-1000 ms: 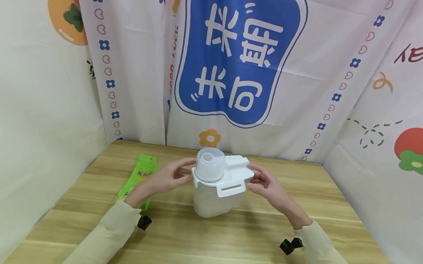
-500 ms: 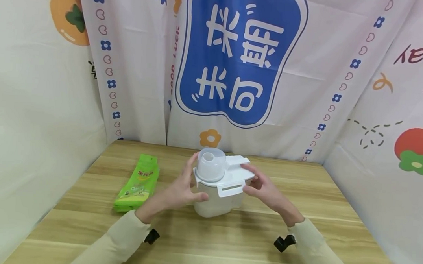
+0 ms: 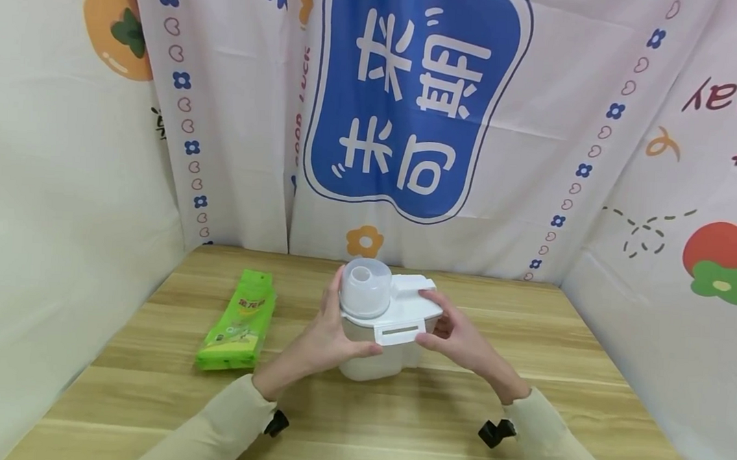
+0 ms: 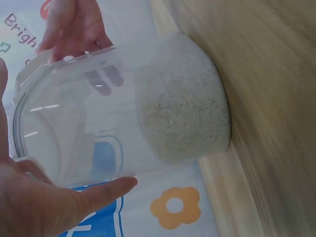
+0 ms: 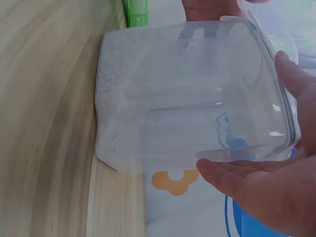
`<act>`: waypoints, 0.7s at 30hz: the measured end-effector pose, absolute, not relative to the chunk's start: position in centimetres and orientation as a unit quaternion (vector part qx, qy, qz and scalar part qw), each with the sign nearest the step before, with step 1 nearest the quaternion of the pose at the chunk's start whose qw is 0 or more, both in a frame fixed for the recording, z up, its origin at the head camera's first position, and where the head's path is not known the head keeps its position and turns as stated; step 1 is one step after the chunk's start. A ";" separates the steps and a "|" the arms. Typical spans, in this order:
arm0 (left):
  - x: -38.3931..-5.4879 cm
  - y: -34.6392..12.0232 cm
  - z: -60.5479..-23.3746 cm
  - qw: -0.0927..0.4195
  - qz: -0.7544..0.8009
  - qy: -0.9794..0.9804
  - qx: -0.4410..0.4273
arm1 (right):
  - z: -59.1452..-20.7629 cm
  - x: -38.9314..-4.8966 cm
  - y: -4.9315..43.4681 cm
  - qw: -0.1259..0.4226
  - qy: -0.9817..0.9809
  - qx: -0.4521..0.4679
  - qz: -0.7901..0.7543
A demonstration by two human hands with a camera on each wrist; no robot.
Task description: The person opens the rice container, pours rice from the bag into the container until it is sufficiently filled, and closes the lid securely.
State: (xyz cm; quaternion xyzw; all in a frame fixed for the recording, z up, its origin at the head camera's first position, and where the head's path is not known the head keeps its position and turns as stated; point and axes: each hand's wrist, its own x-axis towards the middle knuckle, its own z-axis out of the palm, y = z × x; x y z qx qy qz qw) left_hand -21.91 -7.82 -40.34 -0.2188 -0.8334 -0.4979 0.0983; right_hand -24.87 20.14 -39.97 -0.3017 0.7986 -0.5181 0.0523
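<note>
A clear plastic storage container (image 3: 371, 364) with white, rice-like grains (image 4: 180, 111) in its lower part stands upright on the table. Its white lid (image 3: 405, 304) is on, topped by a translucent round cup (image 3: 366, 288); a white side latch (image 3: 400, 333) faces me and slants outward. My left hand (image 3: 323, 338) holds the left end, fingers behind the cup and thumb along the front near the latch. The right hand (image 3: 459, 333) grips the other end, fingertips on the lid's edge and thumb at the latch's right corner. Some right fingers are hidden behind the container in the head view.
A green printed plastic packet (image 3: 241, 327) lies to the left on the wooden table (image 3: 359, 435). White printed curtains (image 3: 248, 149) enclose the back and both sides. A black wrist device (image 3: 497, 433) sits below each hand.
The left hand has shifted right and turned, its thumb now across the container's front. The right thumb has moved onto the latch, which looks tilted lower. The container stays in place.
</note>
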 end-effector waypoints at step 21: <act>-21.8 -7.8 -40.3 0.135 -0.472 -0.844 -0.215 | -40.6 -24.3 19.3 -0.001 0.813 -0.278 -0.511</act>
